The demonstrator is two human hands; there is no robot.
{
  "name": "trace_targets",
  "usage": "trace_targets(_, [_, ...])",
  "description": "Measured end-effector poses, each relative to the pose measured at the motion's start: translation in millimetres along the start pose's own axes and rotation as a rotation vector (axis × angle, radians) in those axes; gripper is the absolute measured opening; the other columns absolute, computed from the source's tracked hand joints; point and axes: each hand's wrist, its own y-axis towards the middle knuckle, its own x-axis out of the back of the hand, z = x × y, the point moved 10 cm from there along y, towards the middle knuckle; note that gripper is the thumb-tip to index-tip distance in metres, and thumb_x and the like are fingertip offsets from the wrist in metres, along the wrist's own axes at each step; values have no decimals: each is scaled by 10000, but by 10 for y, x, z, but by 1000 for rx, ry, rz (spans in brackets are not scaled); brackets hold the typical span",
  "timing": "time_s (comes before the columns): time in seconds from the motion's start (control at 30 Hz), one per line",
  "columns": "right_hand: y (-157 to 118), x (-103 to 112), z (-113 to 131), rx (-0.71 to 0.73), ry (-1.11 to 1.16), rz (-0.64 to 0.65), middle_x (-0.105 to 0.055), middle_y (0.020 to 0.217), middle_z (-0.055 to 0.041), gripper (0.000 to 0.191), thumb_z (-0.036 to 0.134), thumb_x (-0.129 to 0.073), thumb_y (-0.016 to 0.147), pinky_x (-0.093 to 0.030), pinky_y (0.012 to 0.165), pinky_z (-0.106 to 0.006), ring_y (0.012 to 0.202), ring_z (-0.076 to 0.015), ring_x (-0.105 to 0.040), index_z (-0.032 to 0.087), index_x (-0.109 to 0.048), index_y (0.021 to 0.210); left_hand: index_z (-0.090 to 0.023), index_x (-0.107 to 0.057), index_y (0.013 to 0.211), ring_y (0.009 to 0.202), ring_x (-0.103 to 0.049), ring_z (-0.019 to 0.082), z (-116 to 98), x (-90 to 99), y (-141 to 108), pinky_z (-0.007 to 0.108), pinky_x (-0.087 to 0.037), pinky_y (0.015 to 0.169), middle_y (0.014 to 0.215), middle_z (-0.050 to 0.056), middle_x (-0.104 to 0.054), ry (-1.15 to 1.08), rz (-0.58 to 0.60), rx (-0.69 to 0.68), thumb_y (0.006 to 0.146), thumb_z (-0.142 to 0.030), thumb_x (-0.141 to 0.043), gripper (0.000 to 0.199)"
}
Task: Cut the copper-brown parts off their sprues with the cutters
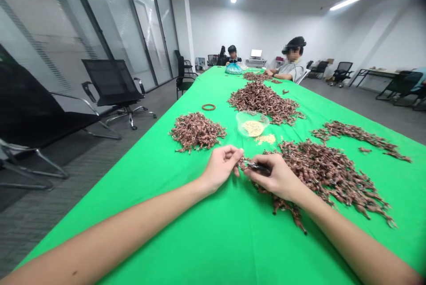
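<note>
My right hand (273, 177) grips small black-handled pliers (258, 166) above the green cloth-covered table (140, 232). My left hand (221, 167) pinches a small brown sprig (242, 164) right next to the pliers' tip. A large heap of brown sprigs (319, 174) lies just right of my right hand, touching its edge. Farther ahead stand a clear plastic bowl (252, 123) of beige beads and a spill of loose beads (265, 139). A smaller brown heap (197, 132) and a brown beaded ring (208, 107) lie ahead to the left.
Two co-workers (289, 61) sit at the far end, beside more brown heaps (265, 102) and a blue plastic bag (233, 69). Black mesh office chairs (113, 82) stand along the table's left side, before a glass wall (116, 19).
</note>
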Motion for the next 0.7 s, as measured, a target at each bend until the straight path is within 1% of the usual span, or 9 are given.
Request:
trace_targets(0.13, [-12, 1, -32, -37, 126, 10, -443, 606, 52, 277, 411, -720, 842, -270, 496, -237, 550, -91, -361, 166, -623, 757, -117, -618, 820, 441, -535, 73, -11, -5, 5, 192, -435, 440, 655, 3, -636, -35, 6, 8, 907, -460, -653, 355])
trace_targets(0.23, [-10, 6, -35, -29, 154, -4, -462, 639, 47, 291, 420, -747, 823, -285, 515, -238, 569, -93, -369, 172, -607, 763, -114, -623, 817, 436, -524, 65, -13, -7, 13, 187, -427, 437, 650, 2, -636, -66, 16, 29, 892, -471, -667, 367])
trace_targets(0.37, [-15, 35, -48, -10, 117, -62, -489, 660, 38, 260, 400, -739, 830, -329, 547, -241, 593, -103, -401, 176, -611, 796, -112, -629, 811, 436, -516, 64, 11, 10, 17, 187, -425, 437, 647, 7, -646, -102, 14, 67, 871, -494, -681, 390])
trace_targets(0.5, [-31, 59, -34, 21, 78, -103, -512, 659, 34, 224, 383, -719, 846, -352, 549, -242, 586, -107, -425, 179, -629, 827, -123, -622, 776, 437, -527, 70, 9, 5, 14, 198, -426, 448, 626, -5, -627, -80, 31, 60, 875, -503, -671, 395])
trace_targets(0.6, [-40, 108, 16, 63, 39, -144, -553, 675, 27, 205, 370, -727, 842, -368, 559, -244, 591, -111, -449, 182, -643, 844, -132, -600, 728, 397, -501, 65, 25, -15, 9, 190, -376, 412, 575, -16, -601, -45, 55, 85, 873, -502, -667, 403])
trace_targets(0.7, [-49, 165, 72, 97, 19, -188, -588, 691, 21, 215, 368, -755, 822, -380, 568, -243, 598, -115, -474, 184, -647, 837, -132, -601, 735, 379, -491, 61, 42, -25, 6, 181, -346, 399, 547, -25, -589, -23, 65, 112, 870, -484, -674, 385])
